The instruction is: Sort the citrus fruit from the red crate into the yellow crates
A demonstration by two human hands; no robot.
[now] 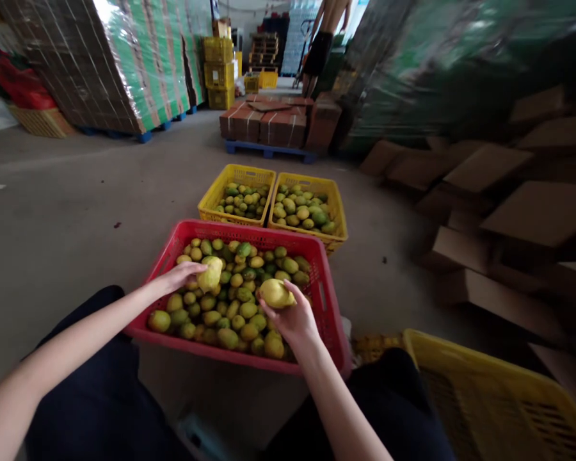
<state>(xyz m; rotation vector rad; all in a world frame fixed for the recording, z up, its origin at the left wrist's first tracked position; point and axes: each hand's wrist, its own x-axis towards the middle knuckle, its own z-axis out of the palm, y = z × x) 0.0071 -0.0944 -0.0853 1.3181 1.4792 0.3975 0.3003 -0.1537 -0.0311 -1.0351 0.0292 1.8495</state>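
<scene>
My left hand (185, 274) grips a pale yellow, bumpy lemon (210, 274) above the left part of a red plastic crate (235, 358). On the right, a smoother yellow lemon (276, 293) rests in the curled fingers of my right hand (295, 317), also over the crate. Below both hands, the crate is filled with green and yellow lemons (228, 338). The two held lemons are apart from each other.
Two yellow crates (235, 169) of similar fruit stand just beyond the red one. Another yellow crate (489, 371) is at my right. Cardboard boxes (494, 166) lie heaped on the right. Farther off are flattened cartons (283, 128) on a blue pallet and a person (321, 48).
</scene>
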